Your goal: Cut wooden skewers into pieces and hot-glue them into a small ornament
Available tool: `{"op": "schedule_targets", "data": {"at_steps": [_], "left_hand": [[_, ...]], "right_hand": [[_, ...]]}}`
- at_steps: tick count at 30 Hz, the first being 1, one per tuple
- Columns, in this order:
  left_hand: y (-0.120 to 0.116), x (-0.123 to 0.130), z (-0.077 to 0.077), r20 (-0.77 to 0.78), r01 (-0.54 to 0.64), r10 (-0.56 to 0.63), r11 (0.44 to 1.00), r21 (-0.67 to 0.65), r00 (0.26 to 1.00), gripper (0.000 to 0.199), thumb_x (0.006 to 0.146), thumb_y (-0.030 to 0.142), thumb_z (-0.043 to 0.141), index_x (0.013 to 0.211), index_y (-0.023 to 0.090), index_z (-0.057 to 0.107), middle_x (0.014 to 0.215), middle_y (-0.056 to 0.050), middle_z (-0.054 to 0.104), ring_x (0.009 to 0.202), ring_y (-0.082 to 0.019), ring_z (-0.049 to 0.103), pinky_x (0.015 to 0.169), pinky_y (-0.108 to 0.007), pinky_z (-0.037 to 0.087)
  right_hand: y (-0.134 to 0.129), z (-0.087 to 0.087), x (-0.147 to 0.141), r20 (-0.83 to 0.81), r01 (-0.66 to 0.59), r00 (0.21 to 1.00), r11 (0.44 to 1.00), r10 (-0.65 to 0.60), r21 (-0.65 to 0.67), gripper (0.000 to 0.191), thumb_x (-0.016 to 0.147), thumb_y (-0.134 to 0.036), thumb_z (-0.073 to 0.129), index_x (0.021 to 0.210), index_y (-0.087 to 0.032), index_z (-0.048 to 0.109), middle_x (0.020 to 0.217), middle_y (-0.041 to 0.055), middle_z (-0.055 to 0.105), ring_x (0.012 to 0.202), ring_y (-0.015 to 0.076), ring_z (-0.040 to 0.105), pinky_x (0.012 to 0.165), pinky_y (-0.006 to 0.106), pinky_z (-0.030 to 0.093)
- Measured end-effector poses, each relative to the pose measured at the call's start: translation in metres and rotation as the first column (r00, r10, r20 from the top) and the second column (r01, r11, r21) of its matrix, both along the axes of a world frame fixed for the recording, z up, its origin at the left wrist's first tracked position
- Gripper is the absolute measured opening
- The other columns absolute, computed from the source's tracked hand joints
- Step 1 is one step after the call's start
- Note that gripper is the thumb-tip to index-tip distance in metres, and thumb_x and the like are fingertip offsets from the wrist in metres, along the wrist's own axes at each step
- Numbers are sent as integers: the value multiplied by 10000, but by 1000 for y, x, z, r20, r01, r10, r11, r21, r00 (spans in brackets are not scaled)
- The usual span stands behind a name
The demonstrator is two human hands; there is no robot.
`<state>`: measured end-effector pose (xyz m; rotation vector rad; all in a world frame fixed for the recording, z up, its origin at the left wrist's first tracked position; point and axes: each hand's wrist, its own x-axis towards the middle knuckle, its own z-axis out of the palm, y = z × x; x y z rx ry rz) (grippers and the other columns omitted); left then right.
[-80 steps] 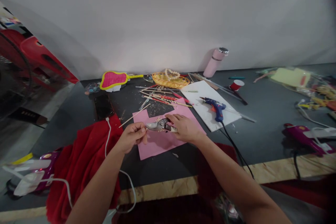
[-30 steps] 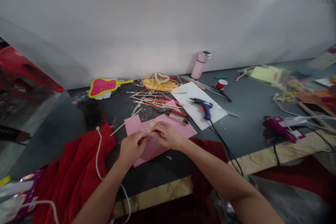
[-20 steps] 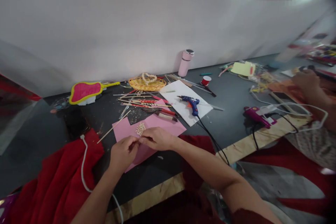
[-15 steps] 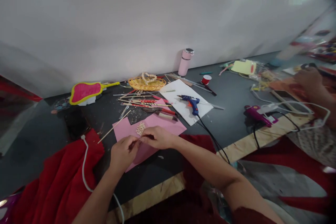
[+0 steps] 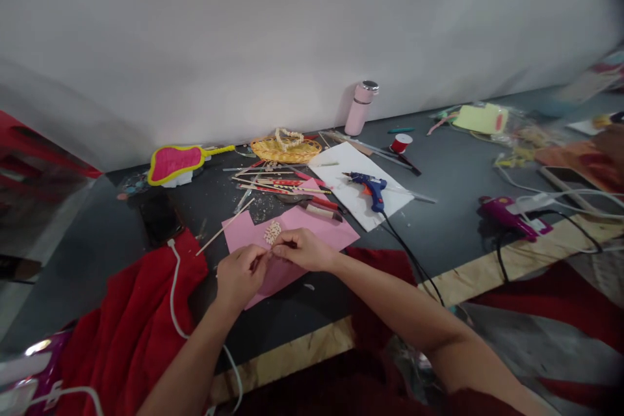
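Observation:
Over a pink paper sheet [image 5: 285,276], my left hand [image 5: 241,273] and my right hand [image 5: 302,250] meet fingertip to fingertip. Both are closed in a pinch; whatever sits between the fingers is too small to make out. Just beyond the fingertips lies a small pile of pale beads or cut bits [image 5: 272,232] on the paper. A thin wooden stick [image 5: 225,226] rests across the paper's left corner. Behind it are several more sticks [image 5: 273,187] and a tool with a pale handle [image 5: 322,210].
A blue glue gun [image 5: 373,190] lies on white paper [image 5: 341,166], its cord crossing the table edge. A yellow woven basket [image 5: 263,151], pink bottle [image 5: 358,109] and red spool [image 5: 401,143] stand behind. Left are a phone [image 5: 160,220] and red cloth [image 5: 141,312]; right, a purple glue gun [image 5: 514,218].
The view has shifted, so everything on the table appears farther right. My hands stay pinched together at the same place over the pink paper.

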<state>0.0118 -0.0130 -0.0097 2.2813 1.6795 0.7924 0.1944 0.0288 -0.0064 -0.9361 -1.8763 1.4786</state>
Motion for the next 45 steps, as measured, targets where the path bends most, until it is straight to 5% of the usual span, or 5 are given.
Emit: {"op": "schedule_targets", "data": {"at_steps": [13, 18, 24, 36, 45], "left_hand": [[-8, 2, 10, 217, 35, -40, 999, 28, 975, 155, 794, 295, 546, 701, 200, 625, 618, -11, 647, 548, -131, 564, 553, -231, 407], [0, -8, 7, 232, -88, 81, 996, 20, 969, 154, 802, 309, 533, 782, 192, 632, 715, -29, 671, 655, -153, 603, 630, -239, 434], [11, -16, -3, 131, -122, 125, 992, -27, 984, 209, 838, 341, 470, 861, 203, 625, 794, -34, 677, 744, -168, 616, 672, -240, 436], [25, -33, -13, -98, -147, 152, 987, 58, 983, 291, 813, 182, 421, 1006, 194, 638, 982, -77, 676, 915, -234, 589, 804, -318, 420], [28, -38, -16, -125, -261, 298, 932, 250, 946, 317, 771, 171, 474, 1030, 213, 651, 1119, -85, 613, 1091, -288, 458, 951, -443, 296]], "right_hand": [[-4, 0, -6, -363, -148, 931, 954, 44, -263, 363, 777, -485, 581, 768, -123, 612, 662, 10, 580, 556, 80, 511, 563, 219, 448], [8, -5, 3, -126, 104, 988, 992, -95, 72, 228, 842, -339, 527, 924, -154, 633, 817, 40, 641, 684, 119, 572, 640, 239, 467], [27, -19, 18, 312, -42, 920, 732, -238, 680, 279, 824, -97, 473, 1041, -173, 629, 974, 78, 659, 918, 192, 546, 866, 362, 404], [26, 4, 34, 298, 20, 880, 657, -369, 754, 287, 867, -161, 456, 1124, -180, 582, 1076, 77, 616, 1031, 188, 509, 914, 347, 384], [33, 10, 171, 550, 424, 274, 612, -789, 667, 329, 838, -326, 495, 1071, -95, 517, 1054, 159, 589, 1040, 255, 510, 885, 351, 361]]}}
